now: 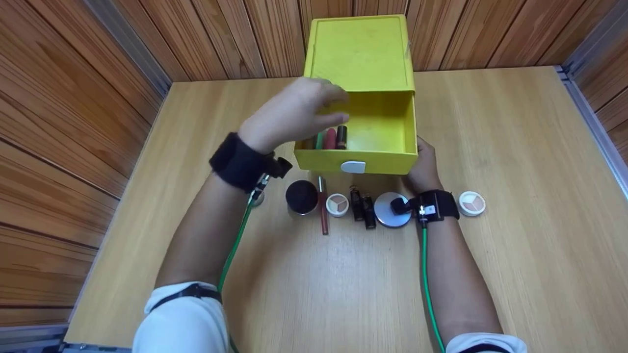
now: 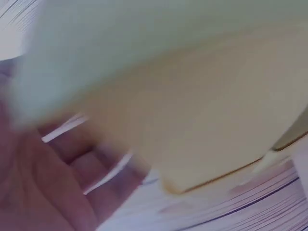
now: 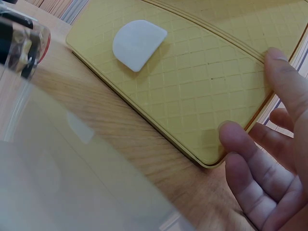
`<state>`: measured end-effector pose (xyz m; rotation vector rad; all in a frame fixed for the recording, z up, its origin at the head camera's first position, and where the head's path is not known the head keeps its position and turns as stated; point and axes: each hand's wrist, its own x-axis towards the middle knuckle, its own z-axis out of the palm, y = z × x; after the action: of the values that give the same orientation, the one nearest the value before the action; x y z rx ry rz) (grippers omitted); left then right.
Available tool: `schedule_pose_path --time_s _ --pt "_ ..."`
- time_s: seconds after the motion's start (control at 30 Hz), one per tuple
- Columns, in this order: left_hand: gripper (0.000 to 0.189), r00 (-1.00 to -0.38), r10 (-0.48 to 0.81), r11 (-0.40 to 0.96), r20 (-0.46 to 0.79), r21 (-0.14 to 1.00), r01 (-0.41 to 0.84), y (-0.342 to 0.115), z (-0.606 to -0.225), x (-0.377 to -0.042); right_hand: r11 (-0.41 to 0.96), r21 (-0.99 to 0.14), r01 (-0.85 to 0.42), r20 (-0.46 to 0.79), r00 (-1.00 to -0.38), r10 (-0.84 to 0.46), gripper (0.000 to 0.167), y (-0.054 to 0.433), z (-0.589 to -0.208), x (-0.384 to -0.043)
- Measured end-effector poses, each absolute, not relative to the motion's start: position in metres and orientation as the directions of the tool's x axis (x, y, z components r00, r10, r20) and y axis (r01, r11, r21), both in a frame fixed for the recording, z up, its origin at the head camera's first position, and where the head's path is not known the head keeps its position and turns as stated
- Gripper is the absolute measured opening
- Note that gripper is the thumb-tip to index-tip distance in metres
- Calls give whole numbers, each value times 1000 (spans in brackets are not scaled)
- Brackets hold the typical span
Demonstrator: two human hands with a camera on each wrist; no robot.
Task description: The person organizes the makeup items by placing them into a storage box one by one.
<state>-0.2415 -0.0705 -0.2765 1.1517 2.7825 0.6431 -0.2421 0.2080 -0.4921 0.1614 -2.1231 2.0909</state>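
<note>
A yellow box (image 1: 360, 54) stands at the back of the table with its drawer (image 1: 382, 164) pulled out, a white tab on the front. Over the drawer's left side hovers my left hand (image 1: 294, 113), fingers loosely bent and holding nothing. Below it, in the drawer, lie a black tube (image 1: 342, 137), a red tube (image 1: 331, 139) and a green one (image 1: 320, 140). My right hand (image 1: 426, 164) grips the drawer's right front corner; the right wrist view shows the thumb (image 3: 281, 72) at the top rim and fingertips (image 3: 233, 137) against the corner.
Before the drawer sit a black-lidded jar (image 1: 301, 197), a slim lip gloss tube (image 1: 323, 211), a three-shade palette (image 1: 337, 205), two black lipsticks (image 1: 368, 213) and a silver round compact (image 1: 385, 215). Another palette (image 1: 472, 203) lies right of my wrist. Wood-panelled walls enclose the table.
</note>
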Motion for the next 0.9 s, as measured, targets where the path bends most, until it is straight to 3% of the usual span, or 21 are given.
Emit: schedule_pose_path --time_s 0.23,0.43,0.57,0.77,0.9 --pt "28 -724 503 517 472 507 690 -106 -284 -234 44 -983 -180 182 -982 46 36 212 -492 -241" --pt "19 -704 361 448 612 548 706 -124 -314 -240 64 -984 -166 170 -984 60 34 217 -492 -239" --pt "18 -749 309 449 585 605 658 -135 -335 -246 102 -978 -183 191 -979 71 32 218 -491 -239" --pt "27 -889 258 496 378 738 457 -142 -366 -254 150 -970 -190 201 -978 59 30 218 -491 -239" --pt "33 -914 252 462 317 791 402 -132 -383 -260 147 -972 -182 192 -979 63 29 217 -491 -238"
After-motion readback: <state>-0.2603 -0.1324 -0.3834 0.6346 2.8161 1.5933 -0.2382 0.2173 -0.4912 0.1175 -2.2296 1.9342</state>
